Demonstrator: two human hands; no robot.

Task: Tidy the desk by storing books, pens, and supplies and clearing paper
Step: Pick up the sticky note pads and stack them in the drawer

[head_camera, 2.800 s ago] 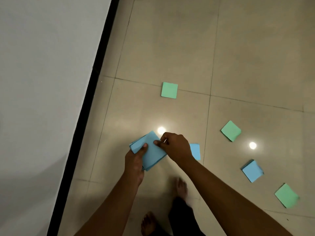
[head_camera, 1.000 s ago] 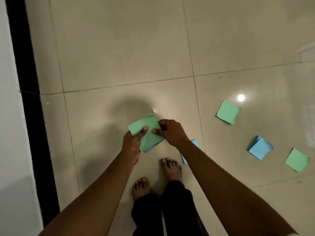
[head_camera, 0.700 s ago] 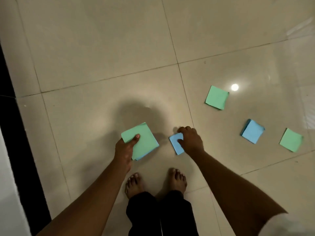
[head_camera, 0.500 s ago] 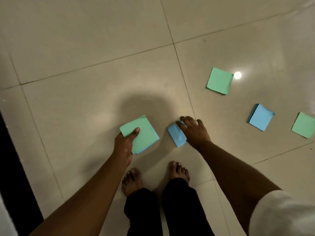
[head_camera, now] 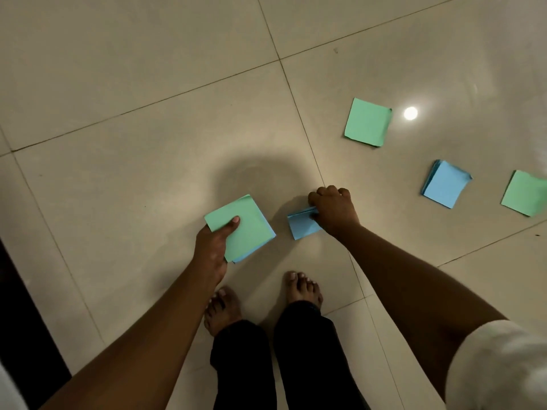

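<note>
My left hand [head_camera: 213, 247] grips a stack of sticky notes [head_camera: 245, 224], green on top with blue ones under it, thumb pressed on the top sheet. Just to its right, my right hand [head_camera: 334, 210] pinches a blue sticky note pad [head_camera: 302, 224] at its right edge, lifting that edge off the tiled floor. Farther right on the floor lie a green pad [head_camera: 367, 122], a blue pad [head_camera: 445, 184] and another green pad [head_camera: 525, 193] cut by the frame's right edge.
My two bare feet [head_camera: 302, 288] stand just below the hands on the glossy beige tiles. A dark strip [head_camera: 23, 315] runs along the lower left. A lamp reflection [head_camera: 410, 113] shines beside the nearest green pad.
My right hand left the stack in my left hand, reached down to the blue pad on the floor and closed its fingers on it. The view swung right.
</note>
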